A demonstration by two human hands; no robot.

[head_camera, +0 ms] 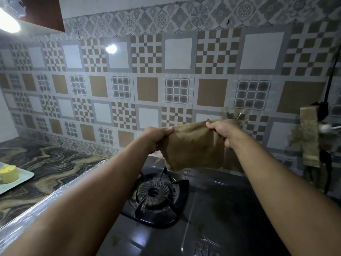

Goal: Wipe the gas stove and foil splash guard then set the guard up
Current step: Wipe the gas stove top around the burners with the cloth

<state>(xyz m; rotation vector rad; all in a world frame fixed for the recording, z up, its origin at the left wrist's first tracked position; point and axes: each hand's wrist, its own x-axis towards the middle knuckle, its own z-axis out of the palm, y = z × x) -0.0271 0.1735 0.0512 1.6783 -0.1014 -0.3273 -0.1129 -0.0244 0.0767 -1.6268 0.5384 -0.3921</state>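
Observation:
A brown cloth (193, 146) hangs spread between my two hands above the back of the dark gas stove (221, 209). My left hand (156, 135) pinches its upper left corner and my right hand (221, 130) grips its upper right corner. Below the cloth sits the stove's burner (154, 192) with its black pan support. A shiny foil splash guard (60, 196) lies along the stove's left side, partly hidden under my left forearm. The patterned foil-like covering (147, 89) on the wall stands behind the stove.
A marbled countertop (46, 163) stretches to the left, with a pale tray (20, 179) holding a yellow block at its left edge. Brown cloths (310, 137) and a black cord (330, 85) hang on the wall at the right. A bright lamp (9, 21) glares at the top left.

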